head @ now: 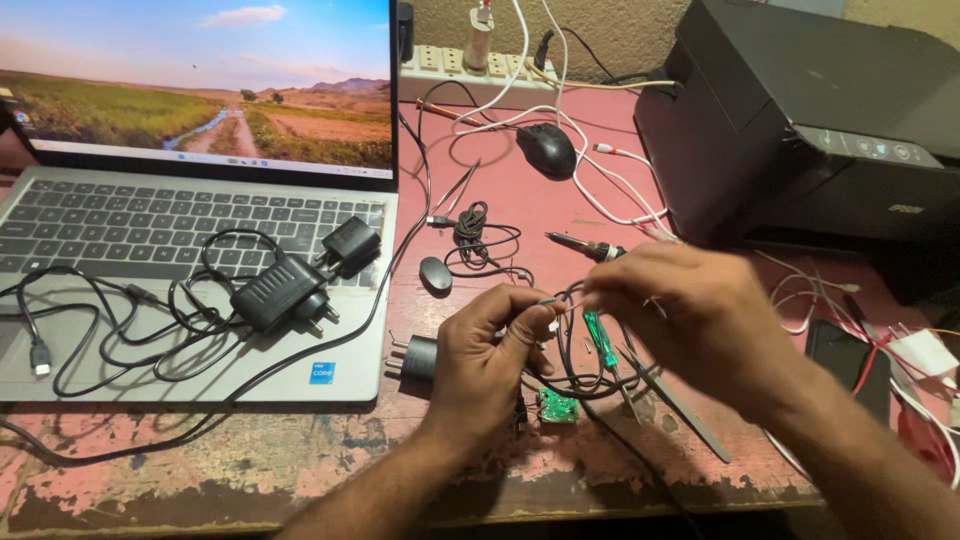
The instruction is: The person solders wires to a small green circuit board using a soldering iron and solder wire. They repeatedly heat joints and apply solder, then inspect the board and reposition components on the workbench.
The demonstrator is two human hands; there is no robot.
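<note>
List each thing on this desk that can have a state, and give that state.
Laptop: lid open, screen lit.
Chargers: unplugged, lying on the keyboard.
Green circuit board: bare, out of any case.
Left hand: pinching a thin wire.
Right hand: pinching the same wire.
Phone: screen dark.

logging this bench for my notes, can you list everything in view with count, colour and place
laptop: 1, silver, open, rear left
chargers: 2, black, with cables on the laptop keyboard
plug adapter: 1, black, by the left hand
mouse: 1, black, rear centre
power strip: 1, cream, by the wall
printer: 1, black, rear right
soldering iron: 1, dark, centre
circuit board: 1, green, front centre
phone: 1, black, right
table: 1, worn red
left hand: pinching a thin wire
right hand: pinching the same wire
</note>
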